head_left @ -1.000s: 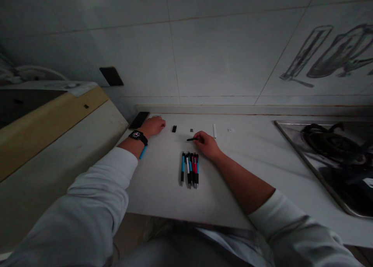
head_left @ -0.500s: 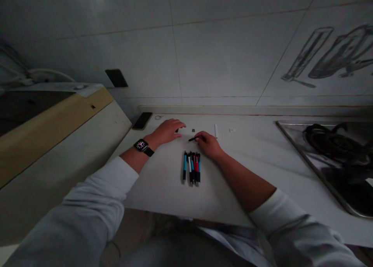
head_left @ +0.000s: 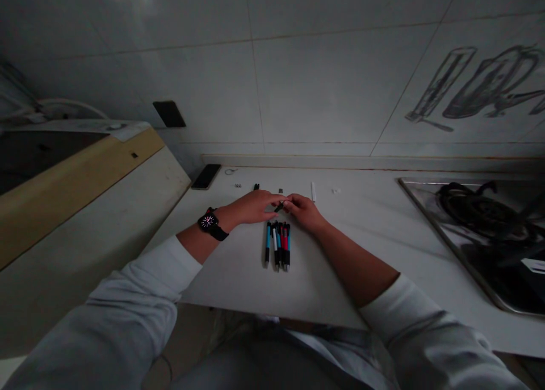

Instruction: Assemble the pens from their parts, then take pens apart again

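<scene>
My right hand (head_left: 303,210) pinches a short black pen part (head_left: 279,206) above the counter. From the other side, my left hand (head_left: 259,207) has its thumb and forefinger closed around the same piece; fingertips hide some of it. Just nearer to me lies a row of pens, among them a blue pen (head_left: 268,243), a white pen (head_left: 275,247) and a red pen (head_left: 285,239), all with black grips. Behind my left hand rest small black pieces (head_left: 256,187). A tiny dark piece (head_left: 280,191) and a thin white strip (head_left: 313,192) lie beyond my hands.
A phone (head_left: 206,176) lies at the counter's back left, beside a thin ring (head_left: 230,171). Small metallic bits (head_left: 238,185) and small clear bits (head_left: 336,191) sit towards the back. A gas stove (head_left: 481,231) is on the right, a cabinet-like box (head_left: 106,197) on the left.
My left hand has moved right from the small black pieces to my right hand, and its fingers have closed on the black pen part. My right hand keeps its pinch.
</scene>
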Motion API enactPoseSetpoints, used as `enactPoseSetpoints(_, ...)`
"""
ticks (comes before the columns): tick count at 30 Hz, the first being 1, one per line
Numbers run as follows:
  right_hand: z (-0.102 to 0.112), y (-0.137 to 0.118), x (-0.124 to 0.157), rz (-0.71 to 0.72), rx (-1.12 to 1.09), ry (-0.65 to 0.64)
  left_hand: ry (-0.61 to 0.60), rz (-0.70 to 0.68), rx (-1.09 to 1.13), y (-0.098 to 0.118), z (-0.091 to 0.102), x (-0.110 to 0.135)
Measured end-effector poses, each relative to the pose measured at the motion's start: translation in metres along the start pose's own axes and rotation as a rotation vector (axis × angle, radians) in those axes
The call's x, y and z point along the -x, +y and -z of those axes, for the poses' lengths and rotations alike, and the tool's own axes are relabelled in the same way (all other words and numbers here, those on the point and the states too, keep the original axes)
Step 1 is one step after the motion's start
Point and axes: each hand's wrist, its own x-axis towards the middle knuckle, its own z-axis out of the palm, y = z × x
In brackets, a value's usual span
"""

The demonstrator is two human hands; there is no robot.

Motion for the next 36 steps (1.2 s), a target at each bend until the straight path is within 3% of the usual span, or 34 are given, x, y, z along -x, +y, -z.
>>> enactPoseSetpoints(3, 0.000, -0.002, 0.001, -0.008, 0.005, -0.014, -0.036, 0.085, 0.104, 0.005, 0.001, 0.001)
enactPoseSetpoints(6, 0.001, -0.005, 0.002, -0.033, 0.018, -0.006, 0.015, 0.123, 0.083, -0.003, 0.002, 0.000)
enactPoseSetpoints(10, 0.000, -0.008, 0.003, -0.091, -0.019, 0.000, 0.205, 0.163, -0.108, -0.040, 0.008, -0.002)
enactPoseSetpoints(12, -0.001, -0.007, 0.003, -0.106, -0.036, -0.002, 0.244, 0.194, -0.185, -0.062, 0.010, -0.004)
enactPoseSetpoints(16, -0.002, -0.003, 0.002, -0.117, -0.051, -0.010, 0.155, 0.202, -0.243, -0.098, 0.006, -0.013)
enactPoseSetpoints(20, -0.002, -0.002, 0.002, -0.115, -0.046, -0.023, 0.072, 0.232, -0.245, -0.117, -0.005, -0.023)
enactPoseSetpoints(30, -0.002, -0.001, 0.002, -0.109, 0.008, -0.034, -0.028, 0.282, -0.248, -0.130, -0.011, -0.023)
enactPoseSetpoints(36, -0.001, -0.003, 0.002, -0.117, 0.003, -0.035, -0.021, 0.264, -0.232, -0.127, -0.008, -0.022)
